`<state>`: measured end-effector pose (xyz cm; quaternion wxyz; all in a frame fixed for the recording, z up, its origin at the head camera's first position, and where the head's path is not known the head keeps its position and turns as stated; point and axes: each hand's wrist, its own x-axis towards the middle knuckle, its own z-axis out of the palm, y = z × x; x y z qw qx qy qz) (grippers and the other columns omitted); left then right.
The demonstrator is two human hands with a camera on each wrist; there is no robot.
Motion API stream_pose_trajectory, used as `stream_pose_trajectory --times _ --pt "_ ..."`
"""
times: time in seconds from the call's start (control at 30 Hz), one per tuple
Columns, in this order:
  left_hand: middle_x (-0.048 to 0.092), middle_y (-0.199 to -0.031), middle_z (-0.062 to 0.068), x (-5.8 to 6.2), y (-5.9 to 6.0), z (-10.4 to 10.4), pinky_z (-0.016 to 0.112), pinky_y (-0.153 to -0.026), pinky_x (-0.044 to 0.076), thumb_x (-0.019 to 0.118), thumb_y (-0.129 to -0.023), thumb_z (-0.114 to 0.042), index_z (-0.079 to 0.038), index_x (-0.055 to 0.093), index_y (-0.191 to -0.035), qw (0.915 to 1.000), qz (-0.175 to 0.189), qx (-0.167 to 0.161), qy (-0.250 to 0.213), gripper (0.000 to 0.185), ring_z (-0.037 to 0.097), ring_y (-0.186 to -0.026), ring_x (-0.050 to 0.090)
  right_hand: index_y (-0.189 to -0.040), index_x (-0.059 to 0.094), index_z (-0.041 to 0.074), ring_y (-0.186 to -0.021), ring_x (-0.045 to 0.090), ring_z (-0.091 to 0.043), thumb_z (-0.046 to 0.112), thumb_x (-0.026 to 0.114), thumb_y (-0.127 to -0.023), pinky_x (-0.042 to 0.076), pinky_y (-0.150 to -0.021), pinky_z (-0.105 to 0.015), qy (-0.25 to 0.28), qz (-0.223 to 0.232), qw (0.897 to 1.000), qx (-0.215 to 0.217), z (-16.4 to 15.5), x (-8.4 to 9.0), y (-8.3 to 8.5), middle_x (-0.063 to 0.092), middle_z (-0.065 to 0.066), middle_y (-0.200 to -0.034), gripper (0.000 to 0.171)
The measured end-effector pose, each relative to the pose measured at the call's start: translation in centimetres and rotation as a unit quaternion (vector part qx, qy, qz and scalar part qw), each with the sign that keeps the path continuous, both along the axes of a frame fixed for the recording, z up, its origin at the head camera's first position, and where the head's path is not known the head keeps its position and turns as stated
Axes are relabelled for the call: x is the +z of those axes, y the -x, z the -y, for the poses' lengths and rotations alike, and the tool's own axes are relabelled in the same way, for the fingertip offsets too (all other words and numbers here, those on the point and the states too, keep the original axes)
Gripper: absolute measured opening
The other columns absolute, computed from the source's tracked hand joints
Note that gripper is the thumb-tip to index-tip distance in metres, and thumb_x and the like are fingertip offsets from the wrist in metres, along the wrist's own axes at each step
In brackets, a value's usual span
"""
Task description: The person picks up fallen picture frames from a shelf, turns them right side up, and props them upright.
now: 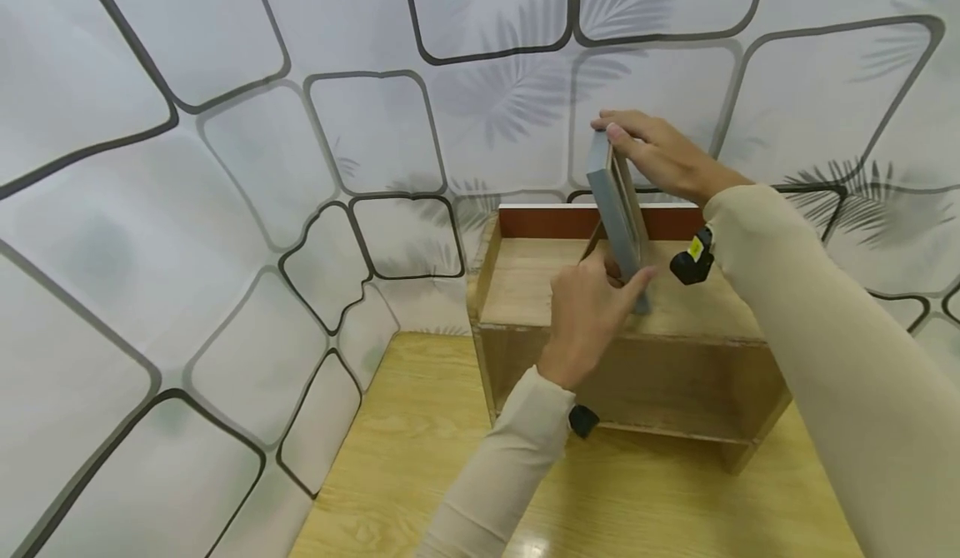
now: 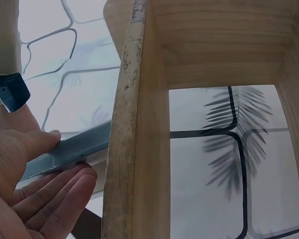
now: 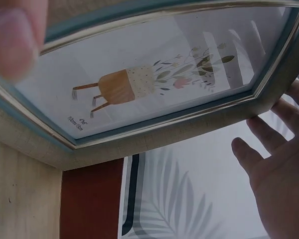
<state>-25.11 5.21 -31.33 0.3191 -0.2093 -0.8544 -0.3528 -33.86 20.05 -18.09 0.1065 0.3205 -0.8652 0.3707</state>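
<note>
A blue-grey picture frame (image 1: 621, 200) stands tilted over the upper board of a small wooden shelf (image 1: 517, 279). Its glass front (image 3: 159, 74) covers a drawing of flowers in a legged pot. My left hand (image 1: 588, 312) grips the frame low down, thumb on one side of the edge (image 2: 74, 149) and fingers on the other. Up at the top end, my right hand (image 1: 667, 154) holds it with fingers over the edge. A fingertip (image 3: 12, 45) looms close in the right wrist view. Whether the frame's bottom touches the board, I cannot tell.
Along the back of the shelf runs a reddish-brown strip (image 1: 528, 222). Below the upper board is an open compartment (image 1: 667, 383). The shelf stands on a yellow wood-grain table (image 1: 405, 450), near a patterned wall (image 1: 495, 133) that also rises on the left.
</note>
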Motion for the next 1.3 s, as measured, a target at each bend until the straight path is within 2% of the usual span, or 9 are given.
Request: stream_pose_trajectory --times 0.17,0.3,0.47,0.63,0.9,1.0,1.1,1.2,1.3 --pt "0.071 -0.066 -0.003 0.1 0.0 0.0 0.010 -0.045 0.038 0.079 -0.089 -0.039 -0.011 0.069 -0.079 1.0000 -0.004 0.000 0.001 0.031 -0.002 -0.050 0.057 -0.149 0.044 -0.004 -0.150 0.022 -0.039 0.028 0.035 -0.111 0.015 -0.120 -0.055 0.004 -0.018 1.000 -0.009 -0.4 -0.1 0.0 0.028 -0.022 -0.161 0.050" --pt "0.074 -0.071 -0.003 0.1 0.2 0.2 0.010 -0.049 0.042 0.078 -0.090 -0.037 -0.010 0.074 -0.086 0.9999 0.003 0.005 0.008 0.027 -0.001 -0.056 0.063 -0.148 0.045 -0.003 -0.148 0.025 -0.040 0.027 0.038 -0.111 0.017 -0.119 -0.057 0.006 -0.026 0.999 -0.022 -1.0 -0.5 0.2 0.030 -0.023 -0.160 0.049" --pt "0.074 -0.072 -0.001 0.3 0.3 0.7 0.013 -0.052 0.044 0.076 -0.092 -0.036 -0.008 0.075 -0.087 0.9997 0.012 0.017 0.014 0.028 0.004 -0.059 0.066 -0.146 0.048 -0.002 -0.135 0.036 -0.041 0.025 0.042 -0.110 0.022 -0.115 -0.062 0.015 -0.045 0.998 -0.049 -1.8 -1.0 0.3 0.036 -0.022 -0.155 0.046" --pt "0.073 -0.069 -0.003 0.5 0.4 0.9 0.016 -0.050 0.042 0.074 -0.093 -0.037 -0.009 0.073 -0.079 0.9990 0.024 0.030 0.023 0.031 0.004 -0.054 0.061 -0.138 0.057 -0.002 -0.119 0.040 -0.032 0.025 0.049 -0.108 0.028 -0.105 -0.056 0.031 -0.071 0.993 -0.084 -2.1 -1.2 0.3 0.044 -0.020 -0.144 0.041" --pt "0.064 -0.059 -0.003 0.4 0.8 1.2 0.021 -0.047 0.038 0.074 -0.094 -0.032 -0.007 0.073 -0.080 0.9985 0.020 0.043 0.027 0.030 0.003 -0.049 0.045 -0.139 0.053 -0.004 -0.130 0.038 -0.038 0.031 0.052 -0.107 0.025 -0.113 -0.058 0.036 -0.054 0.990 -0.122 -2.7 -1.4 -0.1 0.042 -0.024 -0.147 0.048" --pt "0.062 -0.059 -0.003 0.3 1.2 1.3 0.023 -0.047 0.039 0.073 -0.095 -0.031 -0.007 0.074 -0.080 0.9985 0.019 0.044 0.027 0.028 0.004 -0.050 0.044 -0.139 0.052 -0.003 -0.121 0.044 -0.039 0.035 0.054 -0.106 0.031 -0.106 -0.058 0.035 -0.058 0.987 -0.148 -2.9 -1.6 -0.3 0.046 -0.025 -0.143 0.051" --pt "0.066 -0.062 -0.001 0.2 1.5 1.4 0.027 -0.051 0.044 0.072 -0.096 -0.030 -0.008 0.074 -0.081 0.9983 0.024 0.046 0.028 0.027 0.006 -0.052 0.050 -0.137 0.055 -0.002 -0.119 0.048 -0.039 0.039 0.057 -0.104 0.035 -0.101 -0.057 0.035 -0.066 0.980 -0.182 -3.0 -1.7 -0.5 0.050 -0.025 -0.141 0.053" --pt "0.070 -0.068 0.002 0.3 1.8 1.4 0.032 -0.055 0.050 0.071 -0.097 -0.030 -0.008 0.075 -0.082 0.9974 0.023 0.057 0.038 0.026 0.011 -0.056 0.060 -0.136 0.058 -0.001 -0.126 0.049 -0.041 0.044 0.059 -0.101 0.035 -0.105 -0.058 0.035 -0.077 0.972 -0.219 -3.1 -1.7 -0.8 0.053 -0.024 -0.142 0.057" --pt "0.069 -0.068 0.003 0.4 2.1 1.3 0.034 -0.056 0.052 0.070 -0.097 -0.029 -0.009 0.071 -0.077 0.9960 0.019 0.070 0.052 0.028 0.014 -0.057 0.062 -0.133 0.061 0.000 -0.131 0.049 -0.042 0.048 0.061 -0.099 0.033 -0.109 -0.060 0.035 -0.094 0.962 -0.255 -3.1 -1.7 -1.2 0.056 -0.023 -0.141 0.059"
